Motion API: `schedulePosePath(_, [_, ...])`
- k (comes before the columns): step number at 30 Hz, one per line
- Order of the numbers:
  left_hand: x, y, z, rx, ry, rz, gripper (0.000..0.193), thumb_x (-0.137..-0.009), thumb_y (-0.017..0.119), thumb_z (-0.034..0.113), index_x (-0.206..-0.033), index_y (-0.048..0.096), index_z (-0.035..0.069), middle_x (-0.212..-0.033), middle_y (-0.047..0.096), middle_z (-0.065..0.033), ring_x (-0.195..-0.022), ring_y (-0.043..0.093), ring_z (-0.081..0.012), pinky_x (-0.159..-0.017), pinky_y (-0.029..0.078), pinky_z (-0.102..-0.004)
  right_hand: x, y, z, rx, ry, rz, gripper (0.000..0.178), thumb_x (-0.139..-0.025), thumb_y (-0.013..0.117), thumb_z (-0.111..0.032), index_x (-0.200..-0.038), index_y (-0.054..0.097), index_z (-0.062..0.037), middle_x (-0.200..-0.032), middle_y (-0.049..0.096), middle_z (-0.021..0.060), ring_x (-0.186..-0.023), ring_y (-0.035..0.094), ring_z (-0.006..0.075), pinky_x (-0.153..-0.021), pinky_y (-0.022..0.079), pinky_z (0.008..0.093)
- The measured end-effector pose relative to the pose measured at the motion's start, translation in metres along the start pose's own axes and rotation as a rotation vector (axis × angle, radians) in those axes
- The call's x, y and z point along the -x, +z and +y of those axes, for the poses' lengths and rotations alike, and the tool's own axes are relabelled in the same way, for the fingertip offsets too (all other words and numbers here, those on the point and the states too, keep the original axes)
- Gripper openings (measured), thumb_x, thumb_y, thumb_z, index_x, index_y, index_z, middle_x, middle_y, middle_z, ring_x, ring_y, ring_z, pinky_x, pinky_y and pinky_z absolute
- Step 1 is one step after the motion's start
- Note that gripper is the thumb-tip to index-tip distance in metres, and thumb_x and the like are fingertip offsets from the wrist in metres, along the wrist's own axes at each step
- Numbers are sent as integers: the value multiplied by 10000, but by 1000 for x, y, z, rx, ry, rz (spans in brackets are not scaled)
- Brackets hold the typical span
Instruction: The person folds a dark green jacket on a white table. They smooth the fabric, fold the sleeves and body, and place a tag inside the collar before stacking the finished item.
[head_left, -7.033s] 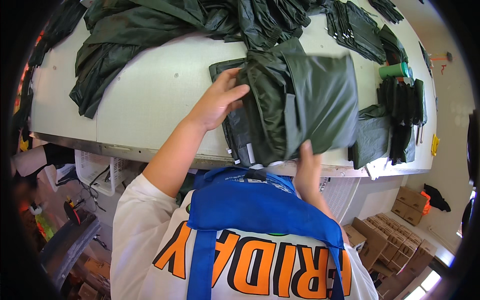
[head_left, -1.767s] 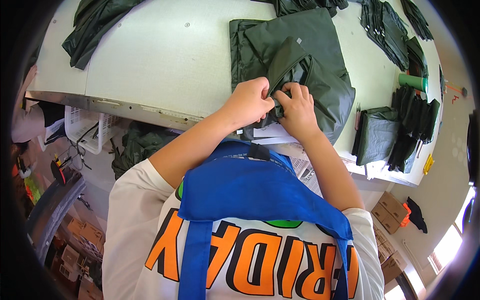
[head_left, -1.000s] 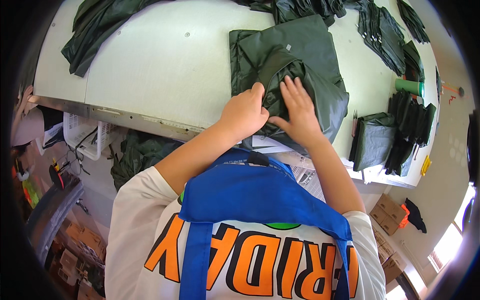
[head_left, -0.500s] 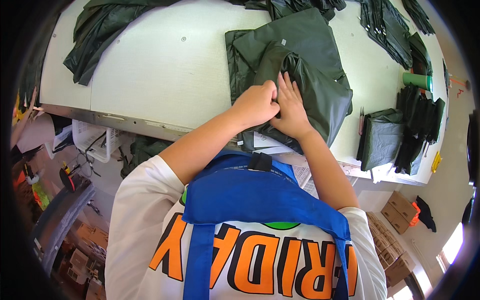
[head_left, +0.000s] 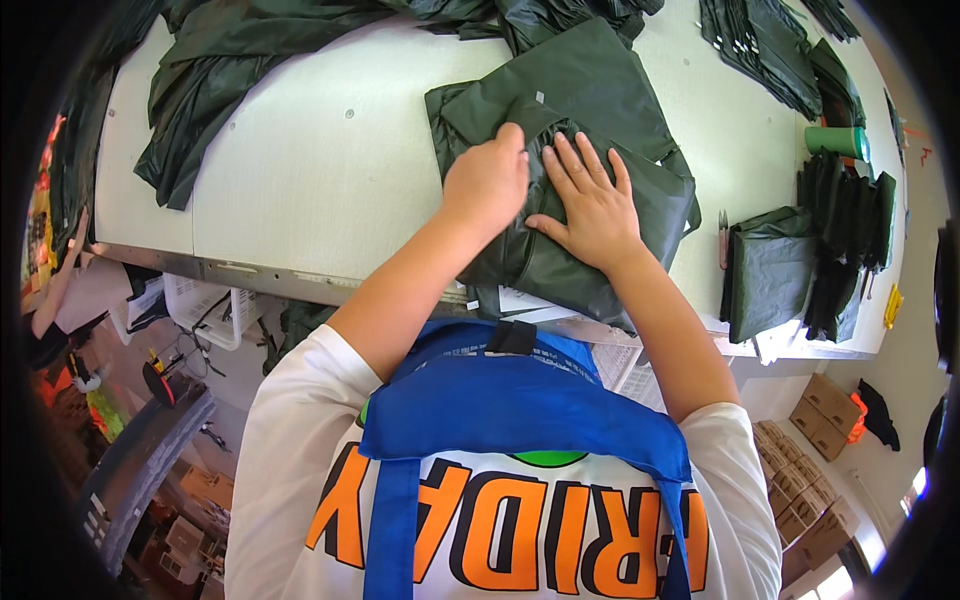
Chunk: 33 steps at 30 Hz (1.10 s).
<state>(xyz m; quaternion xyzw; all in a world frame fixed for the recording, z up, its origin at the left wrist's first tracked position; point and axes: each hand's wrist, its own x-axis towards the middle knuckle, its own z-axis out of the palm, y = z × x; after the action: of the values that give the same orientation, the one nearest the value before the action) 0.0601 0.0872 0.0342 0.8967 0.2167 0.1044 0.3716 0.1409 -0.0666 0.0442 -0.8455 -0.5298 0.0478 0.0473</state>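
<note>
A folded piece of dark green, slightly shiny fabric [head_left: 655, 200] lies at the near edge of the table, on top of more flat dark green fabric [head_left: 590, 65]. My left hand [head_left: 487, 180] is closed, its fingers curled on the fabric's left side and gripping a fold of it. My right hand [head_left: 592, 205] presses flat on the middle of the piece, fingers spread, holding nothing. A small pale label [head_left: 540, 98] shows on the fabric beyond my hands. White paper [head_left: 522, 302] peeks out below the near edge.
Long dark green fabric [head_left: 235, 75] drapes over the far left of the white table [head_left: 330, 170]. At right stand a folded dark green bundle [head_left: 770, 275], small snips [head_left: 723, 238], black fabric stacks and a green cylinder [head_left: 838, 142]. A white basket [head_left: 215, 308] sits below the left edge.
My left hand has moved left and slightly away from me. My right hand has spread its fingers and lies flatter, farther from the left one. The raised fold under it looks flatter.
</note>
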Motion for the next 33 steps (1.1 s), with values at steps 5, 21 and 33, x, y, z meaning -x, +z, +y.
schedulePosePath(5, [10,34,27,-21,111,-209,115,-868,510,109,-870,444,14,-708,617,-198,-662,610,-395,-577,475,-498,-2,13,6,-7,17,-190,516,-867,499,-422,-1278,550,-115,-1422,436,61,-1415,233,219,-1143,108,480])
schedulePosePath(21, [-29,46,25,-219,-27,-380,175,-750,541,31,-894,550,-66,-822,655,-260,-805,661,-400,-711,537,-443,63,11,-59,-347,-288,215,148,-684,665,-183,-809,591,-156,-777,486,-21,-753,502,167,-659,369,322])
schedulePosePath(33, [-31,46,9,-159,16,-350,178,-792,531,93,-903,548,-46,-845,650,-243,-825,633,-405,-731,509,-466,42,0,-48,-361,-193,403,97,-711,614,-125,-790,567,-94,-798,528,36,-752,504,225,-681,380,351])
